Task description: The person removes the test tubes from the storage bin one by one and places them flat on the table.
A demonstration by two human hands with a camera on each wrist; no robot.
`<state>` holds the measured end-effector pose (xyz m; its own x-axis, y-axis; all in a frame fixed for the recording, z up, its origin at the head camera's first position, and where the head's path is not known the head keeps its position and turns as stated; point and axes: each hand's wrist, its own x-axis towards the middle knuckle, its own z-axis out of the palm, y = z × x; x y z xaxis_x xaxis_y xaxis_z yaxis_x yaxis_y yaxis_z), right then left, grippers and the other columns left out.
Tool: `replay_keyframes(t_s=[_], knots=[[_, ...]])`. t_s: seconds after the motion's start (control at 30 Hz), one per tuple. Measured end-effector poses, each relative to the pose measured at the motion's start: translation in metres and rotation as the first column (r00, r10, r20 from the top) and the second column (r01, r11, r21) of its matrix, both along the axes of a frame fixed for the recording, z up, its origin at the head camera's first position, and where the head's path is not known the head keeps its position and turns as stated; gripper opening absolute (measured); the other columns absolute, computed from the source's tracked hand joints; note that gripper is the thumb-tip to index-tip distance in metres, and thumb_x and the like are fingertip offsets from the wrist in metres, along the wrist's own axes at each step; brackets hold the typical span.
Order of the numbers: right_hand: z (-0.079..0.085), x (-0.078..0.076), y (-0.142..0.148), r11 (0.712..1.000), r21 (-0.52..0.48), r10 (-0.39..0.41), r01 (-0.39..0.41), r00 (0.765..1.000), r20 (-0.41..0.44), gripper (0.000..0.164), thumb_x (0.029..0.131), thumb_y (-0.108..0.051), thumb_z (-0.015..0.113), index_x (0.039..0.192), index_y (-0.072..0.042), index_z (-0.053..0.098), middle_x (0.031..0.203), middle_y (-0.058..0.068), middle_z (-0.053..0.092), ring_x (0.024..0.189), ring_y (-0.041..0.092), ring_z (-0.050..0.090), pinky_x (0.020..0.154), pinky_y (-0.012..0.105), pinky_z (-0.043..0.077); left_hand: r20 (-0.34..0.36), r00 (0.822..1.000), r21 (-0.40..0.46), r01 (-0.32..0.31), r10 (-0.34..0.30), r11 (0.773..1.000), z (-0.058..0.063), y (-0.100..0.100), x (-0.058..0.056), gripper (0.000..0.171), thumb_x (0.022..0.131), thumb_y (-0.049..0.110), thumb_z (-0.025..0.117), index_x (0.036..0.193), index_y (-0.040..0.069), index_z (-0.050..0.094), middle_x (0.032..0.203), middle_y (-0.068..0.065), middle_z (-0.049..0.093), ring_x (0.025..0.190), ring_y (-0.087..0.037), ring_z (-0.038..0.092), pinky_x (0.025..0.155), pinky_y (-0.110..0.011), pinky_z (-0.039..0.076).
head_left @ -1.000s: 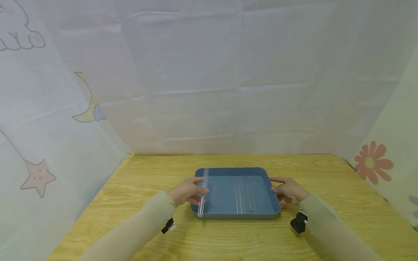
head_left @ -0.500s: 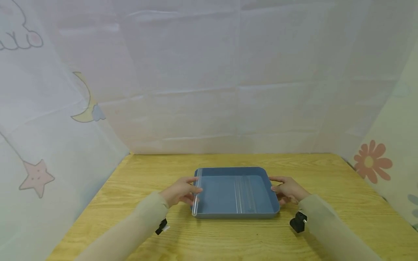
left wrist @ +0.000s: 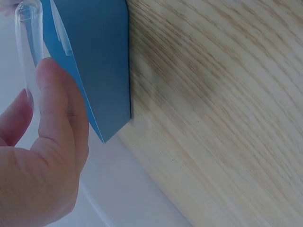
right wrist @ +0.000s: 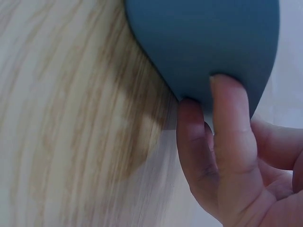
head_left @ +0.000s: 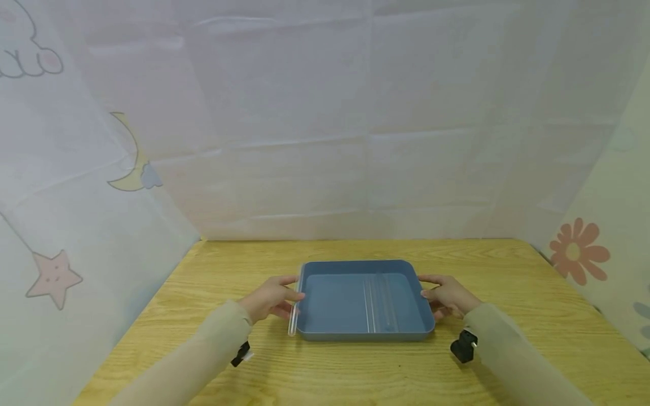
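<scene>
My left hand point(head_left: 269, 298) pinches a clear test tube point(head_left: 293, 320) between thumb and fingers, just outside the left wall of a shallow blue tray point(head_left: 355, 336). In the left wrist view the rounded end of the test tube point(left wrist: 29, 14) points up past the fingertips, beside the tray's side point(left wrist: 102, 61). On the opposite side my right hand point(head_left: 447, 296) grips the tray's right wall, thumb at the rim and fingers along the outside. The right wrist view has those fingertips point(right wrist: 227, 90) pressed against the blue wall point(right wrist: 203, 47). More clear tubes point(head_left: 373, 307) lie lengthwise inside the tray, right of its middle.
The tray rests on a wood-grain table point(head_left: 345, 372). A pale cloth backdrop point(head_left: 325, 141) with printed figures rises behind the table and along both sides. Small black devices point(head_left: 463, 346) are strapped at the wrists below the sleeves.
My left hand has carried the test tube leftward, from over the tray's left part to beyond its left rim. The right hand and the tray have stayed in place.
</scene>
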<state>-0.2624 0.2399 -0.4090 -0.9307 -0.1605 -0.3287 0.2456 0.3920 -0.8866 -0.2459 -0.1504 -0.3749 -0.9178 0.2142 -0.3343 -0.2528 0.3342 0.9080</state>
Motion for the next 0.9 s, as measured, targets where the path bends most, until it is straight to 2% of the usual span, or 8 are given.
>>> replay_keyframes(t_s=[0.23,0.57,0.9], knots=[[0.000,0.000,0.000,1.000,0.002,0.005,-0.005,1.000,-0.004,0.056,0.100,0.000,0.049,0.149,0.008,0.024,0.103,0.018,0.067,0.076,0.026,0.068,0.053,0.032,0.055,-0.002,0.999,-0.015,-0.034,0.034,0.999,0.000,-0.006,-0.001,0.062,0.093,0.004,0.063,0.149,0.001,0.036,0.117,-0.020,0.064,0.070,-0.021,0.068,0.053,-0.028,0.054],[-0.001,0.000,-0.001,1.000,0.002,0.007,-0.007,1.000,-0.017,0.055,0.100,0.000,0.049,0.149,0.008,0.025,0.105,0.021,0.066,0.078,0.026,0.068,0.055,0.035,0.056,-0.014,0.999,-0.045,-0.033,0.033,0.998,-0.003,-0.015,-0.003,0.063,0.093,0.004,0.063,0.149,-0.001,0.034,0.117,-0.018,0.065,0.065,-0.019,0.063,0.054,-0.029,0.054],[-0.002,0.000,0.000,1.000,0.004,0.002,-0.002,1.000,-0.021,0.056,0.100,0.000,0.049,0.149,0.008,0.025,0.106,0.020,0.066,0.080,0.027,0.068,0.055,0.035,0.056,-0.022,1.000,-0.061,-0.023,0.022,0.998,-0.007,-0.018,-0.005,0.064,0.094,0.005,0.063,0.149,-0.003,0.032,0.115,-0.019,0.065,0.067,-0.020,0.066,0.055,-0.029,0.054]])
